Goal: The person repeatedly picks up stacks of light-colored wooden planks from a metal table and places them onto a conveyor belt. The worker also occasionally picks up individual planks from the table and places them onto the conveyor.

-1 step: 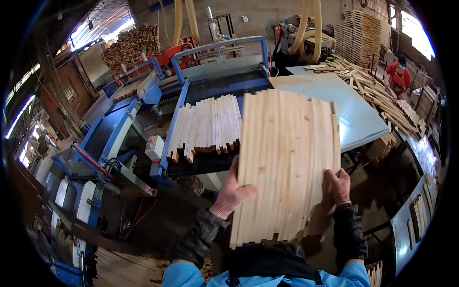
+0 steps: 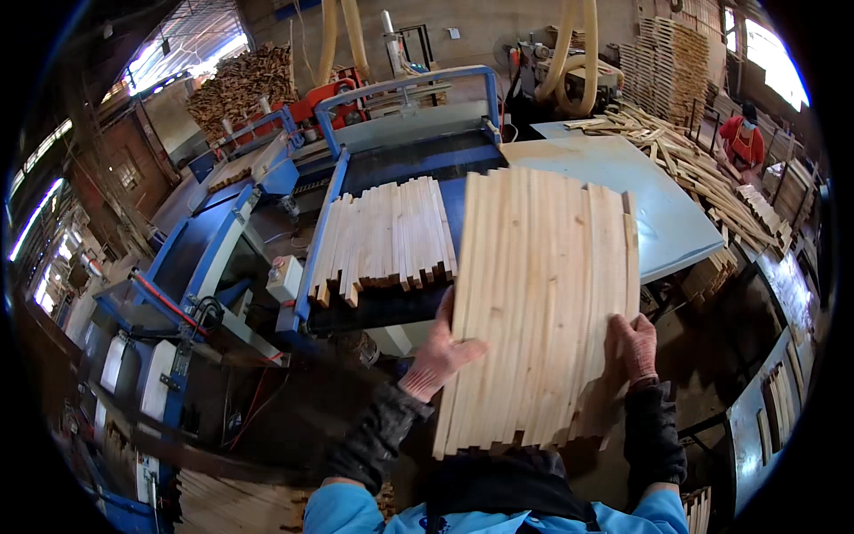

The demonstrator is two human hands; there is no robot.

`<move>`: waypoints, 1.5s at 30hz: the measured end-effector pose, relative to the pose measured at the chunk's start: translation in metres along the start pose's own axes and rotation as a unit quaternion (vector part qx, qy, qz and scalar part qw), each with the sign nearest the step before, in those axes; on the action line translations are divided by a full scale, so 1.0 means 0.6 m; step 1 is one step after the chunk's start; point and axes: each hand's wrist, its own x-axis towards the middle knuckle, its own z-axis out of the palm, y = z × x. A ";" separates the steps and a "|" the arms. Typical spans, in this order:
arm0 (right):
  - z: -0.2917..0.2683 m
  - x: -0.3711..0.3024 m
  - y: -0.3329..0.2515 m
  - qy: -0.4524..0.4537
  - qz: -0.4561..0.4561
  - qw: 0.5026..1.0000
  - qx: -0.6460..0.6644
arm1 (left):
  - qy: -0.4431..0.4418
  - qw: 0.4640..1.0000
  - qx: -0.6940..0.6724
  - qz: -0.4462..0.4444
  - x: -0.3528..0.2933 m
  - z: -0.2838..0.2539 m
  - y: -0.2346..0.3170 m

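A wide bundle of pale wooden strips (image 2: 538,311), laid side by side with uneven ends, is held up in front of me. My left hand (image 2: 442,356), in a pinkish knit glove, grips its left edge with the thumb across the face. On the opposite edge my right hand (image 2: 633,345), gloved alike, is closed around the wood. The fingers behind the bundle are hidden. Just left of it, a second row of wooden strips (image 2: 387,236) lies on the dark bed of a blue-framed machine (image 2: 325,258).
A pale metal table (image 2: 672,227) extends right of the machine, with a loose pile of strips (image 2: 663,142) behind it. Another blue machine (image 2: 169,258) stands at left. A person in red (image 2: 741,142) is at the far right. More strips (image 2: 231,503) lie at lower left.
The bundle and both my hands have shifted very slightly to the right in view. My grip on it looks the same.
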 end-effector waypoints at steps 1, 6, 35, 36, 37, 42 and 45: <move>-0.006 0.032 0.021 -0.001 -0.006 0.999 -0.043 | -0.012 1.000 0.025 -0.004 0.037 -0.008 -0.029; -0.028 0.186 0.058 0.027 0.033 0.986 -0.164 | -0.042 0.993 -0.046 -0.104 0.224 0.011 -0.142; 0.416 0.819 0.061 -0.262 0.065 0.877 -0.397 | 0.010 0.703 0.586 -0.403 0.715 -0.114 -0.340; 0.439 0.810 0.064 -0.267 0.042 0.884 -0.381 | 0.006 0.708 0.591 -0.388 0.698 -0.115 -0.352; 0.467 0.806 0.076 -0.274 0.018 0.890 -0.365 | 0.003 0.712 0.595 -0.374 0.686 -0.113 -0.355; 0.483 0.815 0.071 -0.327 0.000 0.862 -0.386 | 0.005 0.697 0.640 -0.325 0.668 -0.039 -0.372; 0.480 0.819 0.043 -0.373 -0.002 0.833 -0.409 | -0.020 0.707 0.662 -0.250 0.673 0.009 -0.413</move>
